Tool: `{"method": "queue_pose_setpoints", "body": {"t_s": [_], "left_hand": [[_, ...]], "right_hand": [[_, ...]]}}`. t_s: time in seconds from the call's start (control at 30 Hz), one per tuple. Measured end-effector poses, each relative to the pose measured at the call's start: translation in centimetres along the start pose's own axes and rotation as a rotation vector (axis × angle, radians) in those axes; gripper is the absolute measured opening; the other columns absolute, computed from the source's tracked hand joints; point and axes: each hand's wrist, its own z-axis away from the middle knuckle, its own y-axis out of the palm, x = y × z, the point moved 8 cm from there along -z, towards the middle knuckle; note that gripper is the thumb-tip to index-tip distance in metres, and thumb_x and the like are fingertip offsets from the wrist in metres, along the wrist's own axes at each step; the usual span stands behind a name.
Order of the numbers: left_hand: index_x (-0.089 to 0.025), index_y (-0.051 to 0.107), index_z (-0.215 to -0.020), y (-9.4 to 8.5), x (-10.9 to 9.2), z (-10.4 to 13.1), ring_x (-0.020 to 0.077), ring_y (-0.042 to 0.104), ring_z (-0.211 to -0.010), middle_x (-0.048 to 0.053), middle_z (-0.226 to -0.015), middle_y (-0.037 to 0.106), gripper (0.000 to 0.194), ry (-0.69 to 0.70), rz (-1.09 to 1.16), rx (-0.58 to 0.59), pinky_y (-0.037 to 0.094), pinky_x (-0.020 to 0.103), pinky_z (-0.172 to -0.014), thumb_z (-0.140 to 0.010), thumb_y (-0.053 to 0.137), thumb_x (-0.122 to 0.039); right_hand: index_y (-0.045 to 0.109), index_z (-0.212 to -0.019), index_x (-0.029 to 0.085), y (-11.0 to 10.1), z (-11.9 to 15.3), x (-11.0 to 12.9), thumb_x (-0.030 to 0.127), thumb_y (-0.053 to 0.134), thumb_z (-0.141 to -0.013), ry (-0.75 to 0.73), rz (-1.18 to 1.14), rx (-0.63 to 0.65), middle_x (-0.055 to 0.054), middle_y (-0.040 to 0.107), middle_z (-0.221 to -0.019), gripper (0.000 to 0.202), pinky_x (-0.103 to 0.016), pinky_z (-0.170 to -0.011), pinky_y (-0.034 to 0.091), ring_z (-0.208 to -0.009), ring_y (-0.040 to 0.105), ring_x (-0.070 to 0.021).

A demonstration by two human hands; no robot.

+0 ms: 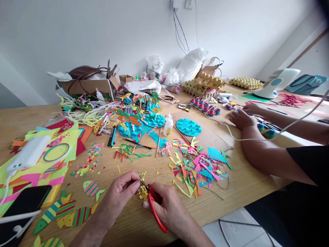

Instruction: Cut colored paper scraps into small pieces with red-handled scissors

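Observation:
My right hand (168, 202) is closed around red-handled scissors (157, 214), their dark, narrow blades pointing up and left. Close to the blade tips, my left hand (119, 190) has its thumb and fingers pressed together. Whatever it pinches is too small or hidden to name. Small yellow paper scraps (143, 194) lie on the table beneath and between my hands. Left of my left hand are a striped pink and green paper fish (91, 188) and several other striped paper fish (81, 216).
Paper offcuts (197, 168) are heaped right of centre. A glue bottle (168, 125) stands beside a blue textured disc (189, 127). Coloured sheets (73, 145), a white power bank (28, 152) and a phone (31, 206) lie left. Another person's arms (254, 147) reach in from the right, near a white cable (235, 139).

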Motion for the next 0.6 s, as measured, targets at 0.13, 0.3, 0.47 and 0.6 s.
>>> {"method": "queue_pose_setpoints", "body": {"t_s": [0.13, 0.3, 0.47, 0.6], "left_hand": [[-0.018, 0.055, -0.068, 0.24, -0.07, -0.1, 0.0132, 0.042, -0.063, -0.004, -0.062, 0.045, 0.017, -0.007, -0.015, 0.021, 0.036, 0.023, -0.06, -0.08, 0.048, -0.028], [-0.017, 0.054, -0.068, 0.32, -0.3, -0.07, 0.0134, 0.042, -0.063, -0.004, -0.062, 0.045, 0.016, -0.012, -0.034, 0.014, 0.036, 0.023, -0.06, -0.079, 0.047, -0.027], [-0.017, 0.053, -0.067, 0.31, -0.35, -0.03, 0.0134, 0.042, -0.062, -0.004, -0.061, 0.044, 0.017, -0.007, -0.063, 0.021, 0.035, 0.023, -0.06, -0.079, 0.046, -0.027], [-0.018, 0.053, -0.067, 0.0, -0.09, -0.01, 0.0135, 0.042, -0.062, -0.005, -0.061, 0.044, 0.016, -0.011, -0.102, 0.02, 0.035, 0.024, -0.06, -0.078, 0.046, -0.026]], "right_hand": [[0.035, -0.059, 0.019, 0.06, 0.08, -0.23, 0.042, 0.056, -0.077, -0.01, 0.005, -0.019, 0.007, 0.032, -0.051, 0.036, -0.019, -0.045, 0.019, -0.048, 0.027, -0.0073], [0.034, -0.057, 0.019, -0.04, 0.02, -0.43, 0.046, 0.055, -0.076, -0.039, 0.03, -0.057, 0.007, 0.032, -0.05, 0.039, -0.019, -0.045, 0.018, -0.047, 0.026, -0.0071], [0.032, -0.054, 0.019, -0.17, -0.2, -0.59, 0.053, 0.052, -0.074, -0.001, 0.049, -0.061, 0.007, 0.03, -0.048, 0.044, -0.019, -0.044, 0.017, -0.046, 0.024, -0.0073], [0.032, -0.054, 0.019, -0.17, -0.17, -0.41, 0.054, 0.05, -0.075, -0.008, 0.066, -0.048, 0.007, 0.029, -0.048, 0.045, -0.019, -0.043, 0.017, -0.046, 0.023, -0.0073]]}}
